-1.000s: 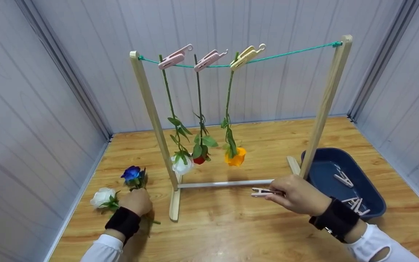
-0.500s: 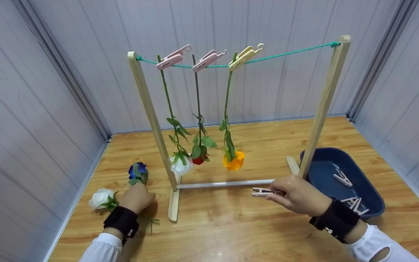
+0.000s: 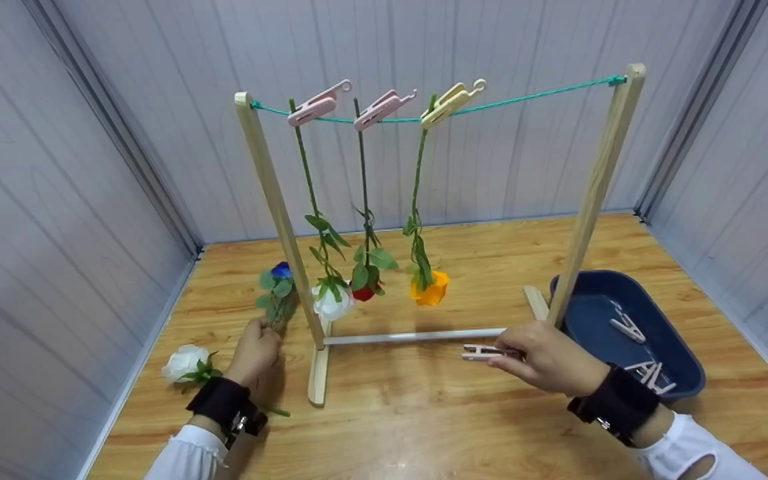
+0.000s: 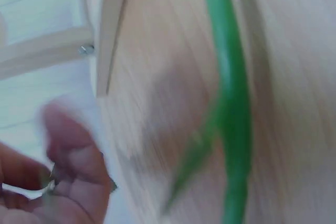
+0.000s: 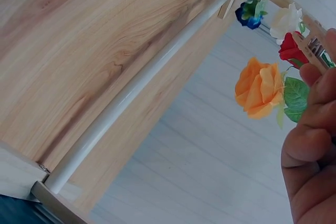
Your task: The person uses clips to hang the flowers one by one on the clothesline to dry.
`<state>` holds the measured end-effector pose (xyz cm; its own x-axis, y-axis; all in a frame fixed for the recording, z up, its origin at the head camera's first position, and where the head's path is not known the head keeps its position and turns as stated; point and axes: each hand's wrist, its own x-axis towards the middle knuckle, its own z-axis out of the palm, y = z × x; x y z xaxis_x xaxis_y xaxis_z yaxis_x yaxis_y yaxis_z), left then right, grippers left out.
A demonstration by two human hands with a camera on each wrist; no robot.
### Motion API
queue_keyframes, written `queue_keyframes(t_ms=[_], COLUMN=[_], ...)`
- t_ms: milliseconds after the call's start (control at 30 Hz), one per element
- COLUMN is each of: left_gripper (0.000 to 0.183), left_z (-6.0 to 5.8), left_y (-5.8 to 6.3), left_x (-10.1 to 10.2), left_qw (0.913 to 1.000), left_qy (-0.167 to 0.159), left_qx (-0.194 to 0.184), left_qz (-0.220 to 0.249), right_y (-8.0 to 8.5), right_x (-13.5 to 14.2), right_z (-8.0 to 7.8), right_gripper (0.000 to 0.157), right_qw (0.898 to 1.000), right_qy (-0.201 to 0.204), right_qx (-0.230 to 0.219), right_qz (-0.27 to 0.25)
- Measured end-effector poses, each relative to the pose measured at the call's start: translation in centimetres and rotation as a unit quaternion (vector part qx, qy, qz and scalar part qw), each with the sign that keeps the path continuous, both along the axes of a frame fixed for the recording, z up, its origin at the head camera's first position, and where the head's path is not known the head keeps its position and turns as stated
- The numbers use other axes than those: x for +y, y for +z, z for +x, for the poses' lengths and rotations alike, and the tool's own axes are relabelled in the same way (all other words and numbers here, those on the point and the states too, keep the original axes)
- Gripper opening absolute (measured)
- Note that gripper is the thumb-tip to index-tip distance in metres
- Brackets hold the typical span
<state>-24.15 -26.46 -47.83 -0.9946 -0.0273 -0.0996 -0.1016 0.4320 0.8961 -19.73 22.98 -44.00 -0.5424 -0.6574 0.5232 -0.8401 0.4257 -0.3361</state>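
Observation:
My left hand (image 3: 256, 352) pinches the stem of a blue rose (image 3: 281, 270), its bloom pointing away beside the left post. In the left wrist view the thumb and fingers (image 4: 79, 166) are curled together, and a green stem (image 4: 233, 93) crosses close to the camera. My right hand (image 3: 544, 357) grips a pale pink clothespin (image 3: 481, 353) in front of the white crossbar, its tip pointing left. A white rose (image 3: 187, 364) lies on the table left of my left hand. Upside down on the line hang a white rose (image 3: 333, 301), a red rose (image 3: 365, 290) and an orange rose (image 3: 429, 288).
A wooden frame with a left post (image 3: 277, 207) and a right post (image 3: 594, 200) carries a green cord (image 3: 531, 98). Two pink clothespins (image 3: 313, 111) and a yellow one (image 3: 452, 107) clip the hanging stems. A dark blue basin (image 3: 584, 293) with several clothespins stands right.
The blue rose has turned and moved away and to the right, towards the left post, with my left hand following. My right hand stays in place with the clothespin.

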Motion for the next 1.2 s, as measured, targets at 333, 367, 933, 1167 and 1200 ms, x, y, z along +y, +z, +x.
queue_keyframes(t_ms=[333, 367, 933, 1167, 1200], left_gripper=[0.037, 0.033, 0.028, 0.025, 0.025], left_z=[1.0, 1.1, 4.4, 5.5, 5.6], left_y=[1.9, 2.2, 8.6, 10.1, 10.2], left_x=[1.6, 1.8, 2.7, 4.7, 5.0], left_qw=[0.9964, 0.9949, 0.9777, 0.9533, 0.9456], left_qy=[0.040, 0.047, 0.050, 0.031, 0.026], left_qx=[0.062, 0.063, 0.160, 0.300, 0.322], left_qz=[0.040, 0.063, 0.126, -0.019, -0.035], right_y=[0.1, 0.1, 0.6, 1.1, 1.3], right_x=[0.0, 0.0, 0.3, 0.4, 0.4], right_z=[0.1, 0.1, 0.0, -0.2, -0.2], right_gripper=[0.017, 0.016, 0.017, 0.023, 0.024], right_qw=[1.000, 1.000, 1.000, 0.999, 0.999], right_qy=[0.002, 0.001, 0.000, 0.005, 0.004], right_qx=[-0.006, -0.009, 0.014, 0.046, 0.049], right_qz=[-0.004, -0.004, -0.007, -0.022, -0.022])
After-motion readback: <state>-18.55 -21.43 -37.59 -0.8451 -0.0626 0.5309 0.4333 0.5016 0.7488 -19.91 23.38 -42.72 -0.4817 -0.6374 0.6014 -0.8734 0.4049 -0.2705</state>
